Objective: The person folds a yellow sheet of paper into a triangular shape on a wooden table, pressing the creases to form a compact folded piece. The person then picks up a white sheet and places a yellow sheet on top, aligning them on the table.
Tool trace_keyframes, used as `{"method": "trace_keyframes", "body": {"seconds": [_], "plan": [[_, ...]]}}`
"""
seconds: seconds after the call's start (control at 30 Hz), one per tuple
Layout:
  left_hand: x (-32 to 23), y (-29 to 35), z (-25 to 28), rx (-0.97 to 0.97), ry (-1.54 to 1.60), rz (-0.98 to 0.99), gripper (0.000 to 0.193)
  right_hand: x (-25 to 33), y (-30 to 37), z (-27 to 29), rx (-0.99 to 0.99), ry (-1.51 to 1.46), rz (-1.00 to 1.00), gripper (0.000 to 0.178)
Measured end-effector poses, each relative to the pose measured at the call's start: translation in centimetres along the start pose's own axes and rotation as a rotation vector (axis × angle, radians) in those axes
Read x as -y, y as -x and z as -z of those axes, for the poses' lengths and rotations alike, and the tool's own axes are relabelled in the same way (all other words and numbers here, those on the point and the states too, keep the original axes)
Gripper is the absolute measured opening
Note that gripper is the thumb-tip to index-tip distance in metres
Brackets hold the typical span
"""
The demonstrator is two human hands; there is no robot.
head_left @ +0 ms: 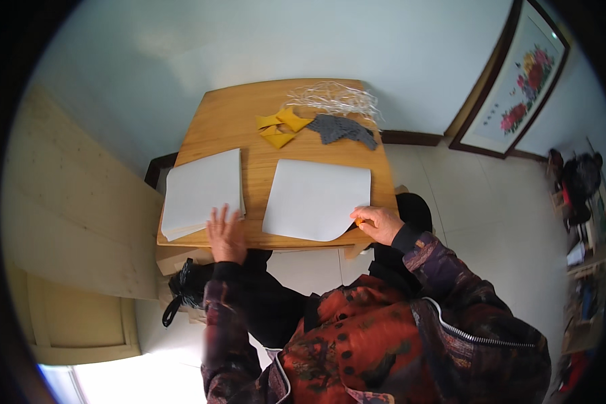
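Note:
A stack of white paper sheets [203,185] lies at the left of the wooden table [249,108]. Over its near right corner is my left hand [225,236], fingers spread and slightly blurred, holding nothing. To the right lies a separate white sheet [318,197], its near right corner curled. My right hand [380,225] is closed at that corner, pinching a small orange object [360,221] whose kind I cannot make out. Whether the fingers also grip the paper is hidden.
Folded yellow pieces [279,126], a grey textured piece [343,130] and a tangle of white strings [333,99] lie along the table's far side. A framed flower picture [518,84] leans against the wall at right. A dark bag [188,286] sits below the table's near left corner.

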State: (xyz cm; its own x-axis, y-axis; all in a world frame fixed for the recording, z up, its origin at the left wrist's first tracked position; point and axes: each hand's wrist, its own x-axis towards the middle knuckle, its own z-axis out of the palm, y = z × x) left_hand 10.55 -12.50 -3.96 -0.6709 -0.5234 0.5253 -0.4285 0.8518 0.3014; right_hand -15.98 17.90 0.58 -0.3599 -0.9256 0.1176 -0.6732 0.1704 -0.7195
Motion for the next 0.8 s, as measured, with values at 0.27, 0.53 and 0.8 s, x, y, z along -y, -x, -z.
{"method": "trace_keyframes", "body": {"seconds": [0.27,0.53,0.8], "plan": [[-11.9,0.9,-0.7,0.509,0.039,-0.268,0.085,-2.3,3.3,0.9,-0.084,0.079,0.151,0.003],[-11.9,0.8,-2.9,0.41,-0.034,-0.207,0.07,-3.8,4.3,0.4,-0.13,0.026,0.125,0.006],[-11.8,1.7,-1.7,0.352,0.028,-0.21,0.052,-3.8,5.3,0.6,-0.027,0.216,0.197,0.052]]}}
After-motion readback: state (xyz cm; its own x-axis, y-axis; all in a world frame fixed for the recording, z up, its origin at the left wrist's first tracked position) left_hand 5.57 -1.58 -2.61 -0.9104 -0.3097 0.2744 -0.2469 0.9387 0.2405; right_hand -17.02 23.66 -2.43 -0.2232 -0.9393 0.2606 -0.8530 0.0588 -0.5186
